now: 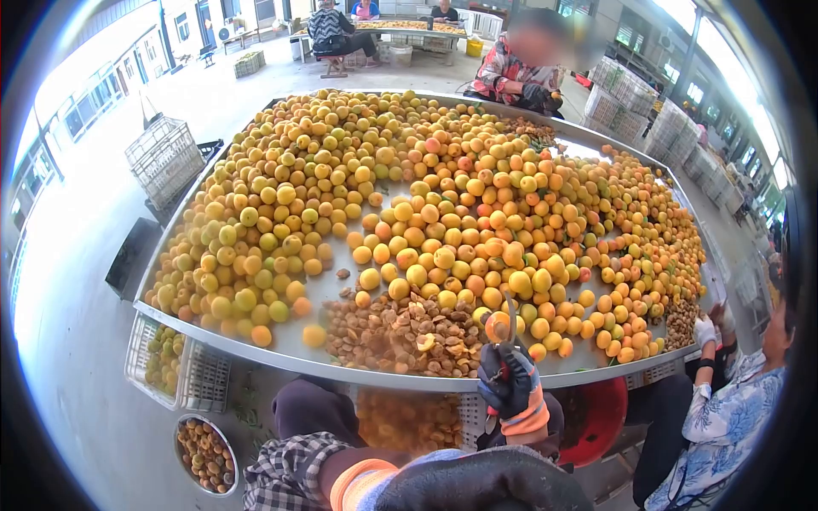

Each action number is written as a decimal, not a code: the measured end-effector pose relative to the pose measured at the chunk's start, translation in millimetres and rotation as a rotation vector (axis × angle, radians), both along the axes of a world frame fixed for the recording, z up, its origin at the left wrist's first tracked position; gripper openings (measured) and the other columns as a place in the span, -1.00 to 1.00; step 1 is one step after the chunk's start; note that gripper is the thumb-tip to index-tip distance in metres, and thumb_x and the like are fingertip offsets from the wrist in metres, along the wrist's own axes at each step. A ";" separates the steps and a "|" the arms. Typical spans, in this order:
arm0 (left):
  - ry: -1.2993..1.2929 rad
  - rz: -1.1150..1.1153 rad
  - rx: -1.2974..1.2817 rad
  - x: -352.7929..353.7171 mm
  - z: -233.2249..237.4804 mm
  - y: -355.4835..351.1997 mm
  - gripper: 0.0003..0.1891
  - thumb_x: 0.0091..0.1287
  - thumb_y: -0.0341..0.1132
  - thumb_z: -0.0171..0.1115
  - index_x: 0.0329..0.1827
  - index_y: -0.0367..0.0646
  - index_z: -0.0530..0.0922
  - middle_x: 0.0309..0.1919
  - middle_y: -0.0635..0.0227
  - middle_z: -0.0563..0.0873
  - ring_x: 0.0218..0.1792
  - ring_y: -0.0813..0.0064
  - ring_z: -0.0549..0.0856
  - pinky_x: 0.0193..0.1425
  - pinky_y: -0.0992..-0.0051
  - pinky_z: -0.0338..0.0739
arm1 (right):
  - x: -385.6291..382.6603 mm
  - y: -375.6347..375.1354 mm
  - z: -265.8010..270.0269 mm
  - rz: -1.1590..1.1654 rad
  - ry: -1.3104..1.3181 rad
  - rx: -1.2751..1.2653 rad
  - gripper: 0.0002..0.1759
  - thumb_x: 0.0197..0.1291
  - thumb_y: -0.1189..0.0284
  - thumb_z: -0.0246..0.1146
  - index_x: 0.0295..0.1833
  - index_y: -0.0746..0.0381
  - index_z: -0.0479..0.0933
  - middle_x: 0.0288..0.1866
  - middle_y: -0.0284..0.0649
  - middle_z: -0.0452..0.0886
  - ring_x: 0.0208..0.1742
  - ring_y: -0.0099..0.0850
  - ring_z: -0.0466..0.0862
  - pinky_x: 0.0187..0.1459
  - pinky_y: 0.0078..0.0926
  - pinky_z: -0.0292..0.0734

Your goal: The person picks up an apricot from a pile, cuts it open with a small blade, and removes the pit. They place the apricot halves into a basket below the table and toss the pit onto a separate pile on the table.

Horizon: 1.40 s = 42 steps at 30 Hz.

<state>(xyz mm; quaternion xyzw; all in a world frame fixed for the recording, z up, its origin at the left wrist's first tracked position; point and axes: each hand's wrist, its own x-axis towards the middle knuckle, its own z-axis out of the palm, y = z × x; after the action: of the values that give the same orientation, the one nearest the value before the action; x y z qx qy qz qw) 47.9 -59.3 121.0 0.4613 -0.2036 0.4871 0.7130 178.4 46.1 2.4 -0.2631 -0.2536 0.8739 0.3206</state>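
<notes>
I find the right hand's (506, 379) fingers wrapped round a cutter (513, 318), a fruit (496, 328) just beside it near the table's (375, 380) near edge. I advise keeping the left hand (490, 481) (fingers: cannot tell) clear.

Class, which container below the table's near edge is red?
The tub just right of the gloved right hand; its red sets it apart from the white crates.
</notes>
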 end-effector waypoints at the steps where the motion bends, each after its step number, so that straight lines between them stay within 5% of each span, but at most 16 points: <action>1: -0.003 0.007 0.005 0.1 0.0 -0.1 -0.35 0.26 -0.18 0.38 0.24 -0.50 0.35 0.15 0.00 0.56 0.10 0.29 0.61 0.12 0.35 0.56 | -0.4 -0.1 -1.2 0.003 0.002 0.004 -0.74 0.34 0.26 0.15 -0.34 0.17 0.36 -0.62 -0.41 0.28 -0.71 -0.61 0.26 -0.74 -0.65 0.05; 7: -0.033 0.038 0.027 1.1 0.0 -1.0 -0.34 0.25 -0.19 0.39 0.24 -0.50 0.35 0.15 0.01 0.56 0.10 0.29 0.61 0.13 0.35 0.55 | 1.8 1.0 -1.6 0.027 -0.032 0.021 -0.76 0.35 0.24 0.17 -0.29 0.15 0.38 -0.61 -0.42 0.26 -0.71 -0.62 0.23 -0.74 -0.63 0.06; 14: -0.058 0.116 -0.005 4.1 2.9 -4.6 -0.34 0.24 -0.20 0.40 0.25 -0.49 0.35 0.16 0.01 0.56 0.11 0.29 0.61 0.13 0.34 0.55 | 2.1 0.5 -7.4 0.027 0.069 0.057 -0.77 0.40 0.28 0.10 0.03 0.17 0.39 -0.57 -0.39 0.26 -0.70 -0.62 0.26 -0.76 -0.63 0.09; 26: -0.085 0.220 -0.009 6.6 8.6 -11.1 -0.33 0.22 -0.21 0.42 0.26 -0.48 0.35 0.16 0.02 0.56 0.11 0.28 0.60 0.14 0.33 0.54 | 4.4 2.8 -5.5 -0.004 0.000 -0.033 -0.78 0.39 0.22 0.13 -0.24 0.13 0.40 -0.58 -0.42 0.26 -0.69 -0.62 0.26 -0.76 -0.62 0.08; 28: -0.136 -0.025 -0.127 7.6 10.6 -12.6 -0.32 0.20 -0.25 0.44 0.27 -0.48 0.34 0.16 0.00 0.55 0.14 0.24 0.58 0.17 0.30 0.52 | 4.4 3.4 -6.7 0.011 0.015 -0.032 -0.78 0.39 0.23 0.13 -0.24 0.12 0.40 -0.58 -0.42 0.26 -0.69 -0.62 0.26 -0.76 -0.62 0.07; 34: -0.190 -0.011 -0.169 5.1 14.1 -17.7 -0.35 0.23 -0.27 0.42 0.27 -0.48 0.35 0.15 -0.02 0.55 0.15 0.22 0.58 0.18 0.30 0.52 | 7.3 4.0 -9.1 0.007 -0.013 -0.043 -0.74 0.38 0.20 0.14 -0.33 0.09 0.37 -0.60 -0.46 0.23 -0.69 -0.65 0.24 -0.76 -0.63 0.02; 37: -0.200 -0.110 -0.238 4.5 14.2 -20.1 -0.34 0.23 -0.27 0.41 0.27 -0.49 0.34 0.14 -0.03 0.56 0.16 0.21 0.57 0.18 0.30 0.52 | 8.6 3.9 -15.0 -0.056 -0.002 -0.117 -0.85 0.33 0.28 0.17 -0.07 0.07 0.44 -0.58 -0.45 0.31 -0.70 -0.63 0.24 -0.75 -0.63 -0.01; 40: -0.136 0.217 0.082 5.8 5.0 0.4 -0.34 0.22 -0.24 0.42 0.24 -0.52 0.35 0.12 -0.02 0.58 0.14 0.22 0.59 0.17 0.29 0.52 | 10.0 5.6 -17.9 0.008 0.075 -0.082 -0.88 0.33 0.29 0.17 -0.12 0.07 0.44 -0.56 -0.46 0.31 -0.69 -0.64 0.25 -0.74 -0.64 0.01; 42: -0.092 0.163 0.055 0.5 -0.6 3.9 -0.34 0.22 -0.23 0.42 0.22 -0.52 0.37 0.10 -0.03 0.58 0.13 0.21 0.59 0.18 0.28 0.52 | 8.6 4.5 -13.6 -0.038 0.060 -0.114 -0.87 0.34 0.29 0.16 -0.18 0.10 0.42 -0.57 -0.45 0.29 -0.69 -0.63 0.24 -0.74 -0.65 0.02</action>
<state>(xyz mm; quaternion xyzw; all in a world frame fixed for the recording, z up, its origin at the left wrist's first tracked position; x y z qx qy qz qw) 48.4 -55.4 120.5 0.4729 -0.2111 0.5585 0.6480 187.0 50.5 -11.1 -0.2594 -0.1886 0.8881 0.3293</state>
